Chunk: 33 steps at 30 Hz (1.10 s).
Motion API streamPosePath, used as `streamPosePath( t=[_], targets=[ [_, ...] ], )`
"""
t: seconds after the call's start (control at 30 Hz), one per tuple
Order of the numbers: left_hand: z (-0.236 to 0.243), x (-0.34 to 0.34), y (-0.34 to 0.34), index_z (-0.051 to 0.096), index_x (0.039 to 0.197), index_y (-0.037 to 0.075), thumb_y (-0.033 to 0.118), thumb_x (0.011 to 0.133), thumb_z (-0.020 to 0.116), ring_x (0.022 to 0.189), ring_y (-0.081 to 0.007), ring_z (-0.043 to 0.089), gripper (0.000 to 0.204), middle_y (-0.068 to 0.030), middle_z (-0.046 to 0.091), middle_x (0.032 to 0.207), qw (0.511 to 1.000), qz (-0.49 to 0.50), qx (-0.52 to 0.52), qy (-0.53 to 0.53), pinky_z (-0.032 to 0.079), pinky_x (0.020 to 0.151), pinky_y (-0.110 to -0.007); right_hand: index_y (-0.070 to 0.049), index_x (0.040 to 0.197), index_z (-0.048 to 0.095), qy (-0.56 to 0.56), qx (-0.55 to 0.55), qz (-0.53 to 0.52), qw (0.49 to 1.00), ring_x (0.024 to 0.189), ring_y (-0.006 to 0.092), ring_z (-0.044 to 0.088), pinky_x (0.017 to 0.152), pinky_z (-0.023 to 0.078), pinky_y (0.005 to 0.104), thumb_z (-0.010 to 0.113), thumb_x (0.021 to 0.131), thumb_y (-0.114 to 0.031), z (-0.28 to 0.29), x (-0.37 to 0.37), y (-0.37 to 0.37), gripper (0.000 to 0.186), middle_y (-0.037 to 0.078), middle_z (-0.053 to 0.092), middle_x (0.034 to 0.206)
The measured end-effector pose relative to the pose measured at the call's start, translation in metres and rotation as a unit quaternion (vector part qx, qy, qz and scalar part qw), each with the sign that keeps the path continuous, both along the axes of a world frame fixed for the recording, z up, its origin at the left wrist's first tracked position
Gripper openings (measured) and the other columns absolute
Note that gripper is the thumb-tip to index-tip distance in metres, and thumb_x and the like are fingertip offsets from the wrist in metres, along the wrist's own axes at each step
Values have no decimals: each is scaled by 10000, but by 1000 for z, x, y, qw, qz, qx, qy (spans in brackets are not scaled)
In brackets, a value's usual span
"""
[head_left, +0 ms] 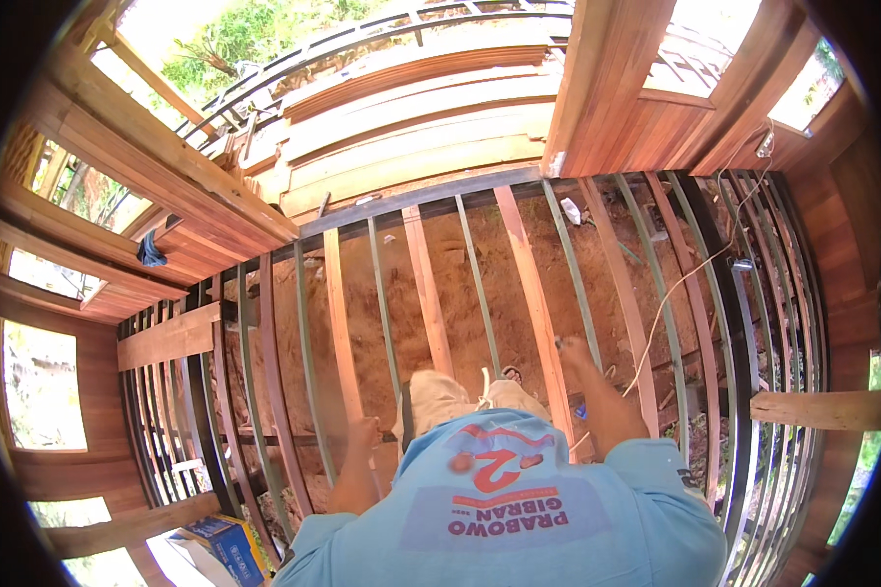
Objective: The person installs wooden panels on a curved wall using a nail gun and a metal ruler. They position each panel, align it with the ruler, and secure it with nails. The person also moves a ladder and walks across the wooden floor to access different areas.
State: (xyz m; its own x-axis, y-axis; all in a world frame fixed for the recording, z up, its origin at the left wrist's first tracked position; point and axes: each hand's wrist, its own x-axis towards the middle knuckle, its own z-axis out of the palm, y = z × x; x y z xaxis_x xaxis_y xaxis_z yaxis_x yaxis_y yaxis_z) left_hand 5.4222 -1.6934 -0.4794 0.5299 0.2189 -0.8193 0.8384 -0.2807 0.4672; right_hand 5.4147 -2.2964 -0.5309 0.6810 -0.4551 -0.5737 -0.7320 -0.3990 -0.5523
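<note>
My left hand (364, 432) hangs beside my left thigh, over a light wooden joist (338, 323). It is small and smeared, so its fingers do not show clearly. My right hand (575, 350) reaches forward beside another reddish joist (527, 279), its fingers curled. A small dark spot shows at its fingertips; I cannot make out what it is. Between my arms are my light tan trousers (439, 393) with a pale drawstring (485, 386). One foot (511, 374) shows just past them.
Joists alternate with thin greenish metal bars (475, 279) over bare earth (440, 235). Stacked planks (411, 127) lie beyond the doorway. A pale cord (671, 293) crosses the joists at right. A blue and yellow box (227, 550) stands at lower left. Wooden walls with window openings surround me.
</note>
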Motion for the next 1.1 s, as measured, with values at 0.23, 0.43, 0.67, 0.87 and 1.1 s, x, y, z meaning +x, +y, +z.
streamPosePath(
  t=[0.23,0.43,0.67,0.87,1.1],
  targets=[
    [-15,124,-36,712,1048,35,259,931,671,644,-166,630,256,-61,666,808,998,-36,-44,25,512,549,-320,-64,1036,740,-104,48,-88,990,717,195,682,644,519,381,634,936,-356,37,210,4,326,95,715,820],
    [-11,326,-27,698,1004,23,251,946,673,566,-139,563,237,-35,634,745,997,-64,-29,-23,445,487,-301,-53,938,704,14,135,-145,980,598,123,615,486,465,295,601,960,-224,33,268,49,201,31,643,724],
    [31,592,-39,649,1106,44,272,984,620,761,-173,640,260,-45,659,952,979,-170,47,-101,503,593,-358,-3,990,701,47,108,-173,978,549,156,616,477,453,286,560,844,-17,51,272,72,204,73,642,667],
    [27,723,-146,653,1163,5,271,992,615,738,-162,650,319,-76,676,950,966,-180,-70,-172,517,599,-323,-79,955,691,-75,115,-315,939,619,102,609,514,498,267,534,968,-129,104,342,13,165,21,649,753],
    [10,801,-268,671,1188,12,309,964,661,814,-177,672,372,-83,694,985,935,-308,-84,-152,529,622,-358,-36,1021,674,-283,12,-347,894,680,92,585,585,469,255,540,994,-190,188,538,-145,206,13,648,819]
  ],
)
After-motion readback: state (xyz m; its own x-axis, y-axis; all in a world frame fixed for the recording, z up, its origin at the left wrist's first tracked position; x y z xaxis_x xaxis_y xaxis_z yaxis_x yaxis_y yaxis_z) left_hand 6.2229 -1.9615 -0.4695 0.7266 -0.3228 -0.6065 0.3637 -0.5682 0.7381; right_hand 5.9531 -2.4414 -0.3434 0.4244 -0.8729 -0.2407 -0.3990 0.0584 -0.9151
